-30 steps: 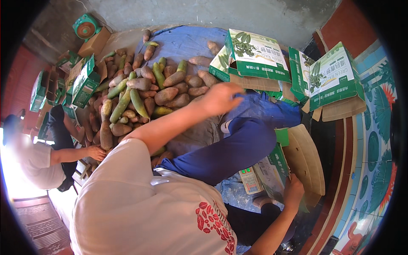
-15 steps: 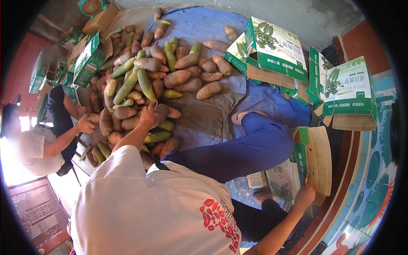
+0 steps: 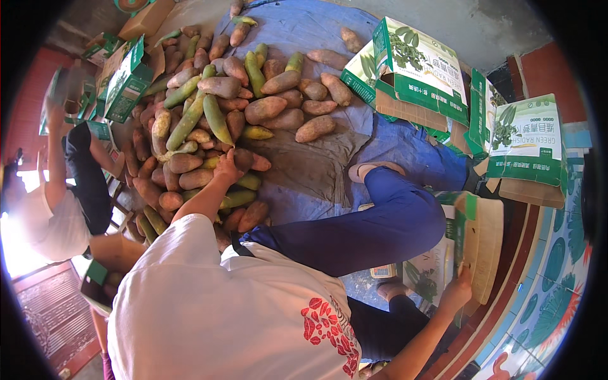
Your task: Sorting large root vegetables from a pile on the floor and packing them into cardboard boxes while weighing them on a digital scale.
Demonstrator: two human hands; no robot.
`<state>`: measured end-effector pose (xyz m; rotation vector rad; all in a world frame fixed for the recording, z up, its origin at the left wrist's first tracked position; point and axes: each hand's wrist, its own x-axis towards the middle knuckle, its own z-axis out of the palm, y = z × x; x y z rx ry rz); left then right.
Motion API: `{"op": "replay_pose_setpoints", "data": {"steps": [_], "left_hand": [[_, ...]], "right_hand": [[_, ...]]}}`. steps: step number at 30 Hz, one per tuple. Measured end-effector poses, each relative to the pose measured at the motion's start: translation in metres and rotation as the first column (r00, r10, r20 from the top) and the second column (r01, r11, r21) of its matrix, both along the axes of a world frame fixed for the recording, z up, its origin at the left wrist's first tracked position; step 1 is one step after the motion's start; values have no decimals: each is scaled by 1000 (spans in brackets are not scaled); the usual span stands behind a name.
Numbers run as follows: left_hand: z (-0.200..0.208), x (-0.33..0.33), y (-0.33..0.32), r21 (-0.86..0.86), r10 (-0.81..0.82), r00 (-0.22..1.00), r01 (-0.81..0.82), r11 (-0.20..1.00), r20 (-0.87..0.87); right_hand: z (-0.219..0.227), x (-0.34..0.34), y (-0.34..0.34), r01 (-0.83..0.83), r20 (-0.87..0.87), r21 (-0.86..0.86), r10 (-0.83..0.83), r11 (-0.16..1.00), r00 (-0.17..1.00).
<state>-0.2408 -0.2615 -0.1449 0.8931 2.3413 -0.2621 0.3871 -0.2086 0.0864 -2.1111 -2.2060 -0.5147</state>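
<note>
My left hand [image 3: 227, 167] reaches into a large heap of reddish-brown, elongated root vegetables [image 3: 282, 82] and long green radishes [image 3: 188, 121]. Its fingers are closed against a dark brown root vegetable [image 3: 243, 159], partly hidden behind the hand. At the lower right my right hand [image 3: 456, 292] grips the edge of an upright green and white cardboard box [image 3: 425, 271]. The box's brown flap [image 3: 486, 247] stands open beside my leg, and the inside of the box is out of sight.
A blue tarp [image 3: 285, 31] lies under the heap. Several green and white boxes [image 3: 421, 63] stand at the right, near a tiled wall [image 3: 557, 278]. At the left a co-worker [image 3: 47, 209] sits by more boxes [image 3: 126, 79]. A box with a green flap [image 3: 104, 266] is behind my left shoulder.
My left hand has shifted slightly with the dark root vegetable, which is turned a little. The co-worker has raised an arm toward the boxes. A box has appeared at the lower left.
</note>
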Motion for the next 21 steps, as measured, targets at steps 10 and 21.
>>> {"op": "replay_pose_setpoints", "data": {"steps": [10,21], "left_hand": [[5,14,10,-16,38,999,-38,999,2],[-13,79,8,181,-712,517,849,496,-476]], "right_hand": [[-4,-10,-8,5,84,-144,7,990,996],[0,-20,-4,0,-30,-147,-4,989,1000]]}}
